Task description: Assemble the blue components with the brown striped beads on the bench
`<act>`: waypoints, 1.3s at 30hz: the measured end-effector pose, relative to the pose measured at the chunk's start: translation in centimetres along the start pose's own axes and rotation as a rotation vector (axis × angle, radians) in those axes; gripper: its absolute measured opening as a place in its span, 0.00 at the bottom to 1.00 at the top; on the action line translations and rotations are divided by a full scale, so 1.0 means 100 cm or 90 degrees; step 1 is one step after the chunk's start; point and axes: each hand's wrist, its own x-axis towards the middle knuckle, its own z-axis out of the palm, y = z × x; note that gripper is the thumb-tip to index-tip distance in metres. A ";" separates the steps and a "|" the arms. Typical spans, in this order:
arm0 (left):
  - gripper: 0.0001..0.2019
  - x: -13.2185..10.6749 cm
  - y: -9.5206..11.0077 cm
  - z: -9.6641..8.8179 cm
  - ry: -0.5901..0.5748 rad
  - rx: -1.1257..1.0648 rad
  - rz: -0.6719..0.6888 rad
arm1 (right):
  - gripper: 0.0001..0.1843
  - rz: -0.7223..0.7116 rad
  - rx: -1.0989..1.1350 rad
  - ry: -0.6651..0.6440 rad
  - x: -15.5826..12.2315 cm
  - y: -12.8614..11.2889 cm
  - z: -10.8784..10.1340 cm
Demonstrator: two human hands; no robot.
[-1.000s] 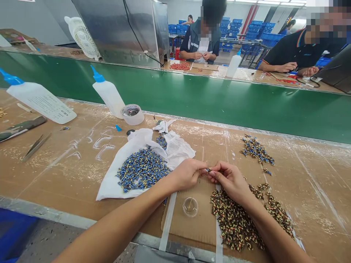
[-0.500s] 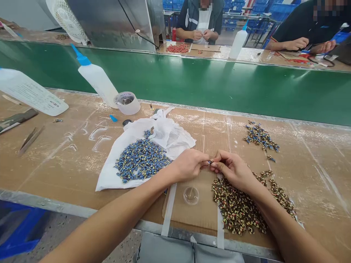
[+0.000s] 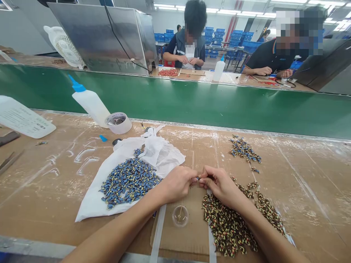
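My left hand and my right hand meet fingertip to fingertip above a cardboard sheet. Pinched between them is a tiny dark and blue piece, mostly covered by the fingers. To the left, a heap of small blue and yellow pieces lies on a white plastic bag. Under my right forearm spreads a pile of brown, yellow and red pieces. Below the hands stands a small clear cup with a thin stick in it. Farther right sits a cluster of mixed blue and brown pieces.
Beyond the bag are a roll of clear tape, a tilted blue-tipped bottle and a larger white bottle. Tweezers lie at the left. A green belt crosses behind; two people work on its far side.
The camera view has tilted up, so everything sits lower and slightly left in the picture. Both hands stay pinched together around the tiny piece.
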 end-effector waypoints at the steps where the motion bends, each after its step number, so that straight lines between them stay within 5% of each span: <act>1: 0.07 0.000 0.001 -0.001 -0.007 0.004 -0.002 | 0.09 -0.002 -0.009 -0.002 0.000 -0.001 0.000; 13: 0.07 0.000 -0.002 -0.003 -0.041 -0.023 -0.014 | 0.08 0.014 -0.011 -0.008 0.000 -0.003 -0.001; 21: 0.13 -0.004 0.001 -0.018 -0.077 -0.218 -0.039 | 0.09 0.071 0.194 -0.021 0.000 -0.005 0.002; 26: 0.11 -0.004 0.003 -0.026 -0.110 -0.307 -0.073 | 0.10 0.073 0.207 -0.013 0.002 -0.007 0.002; 30: 0.07 -0.013 -0.001 -0.052 -0.088 -0.286 -0.123 | 0.11 0.083 0.091 0.106 0.004 0.000 -0.022; 32: 0.05 -0.022 -0.004 -0.071 -0.083 -0.230 -0.161 | 0.12 0.094 -0.017 0.228 0.002 0.011 -0.046; 35: 0.04 -0.037 -0.007 -0.091 -0.176 -0.178 -0.215 | 0.15 0.140 -0.104 0.441 -0.004 0.032 -0.085; 39: 0.04 -0.047 -0.003 -0.086 -0.257 -0.071 -0.274 | 0.23 0.182 -0.170 0.519 -0.010 0.052 -0.113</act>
